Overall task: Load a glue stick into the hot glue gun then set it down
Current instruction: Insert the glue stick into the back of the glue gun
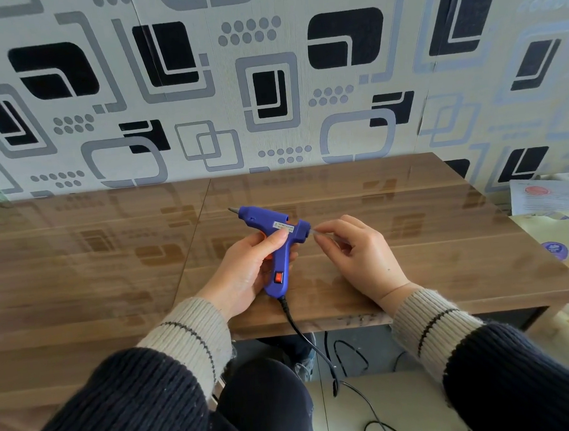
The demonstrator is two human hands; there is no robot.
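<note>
Head view shows us our left hand [246, 270] wrapped around the handle of the blue hot glue gun [275, 240], lifted just above the wooden table [418, 265], nozzle aimed away to the left. Our right hand [354, 247] pinches the clear glue stick [315, 230] between fingertips, its end touching the gun's rear opening. The black cord [304, 334] drops from the handle over the table edge toward the floor.

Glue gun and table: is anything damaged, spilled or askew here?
Nothing stands out. The left hand holds the glue gun above the table, the right hand feeds the glue stick into its back, and the cord hangs off the edge.
</note>
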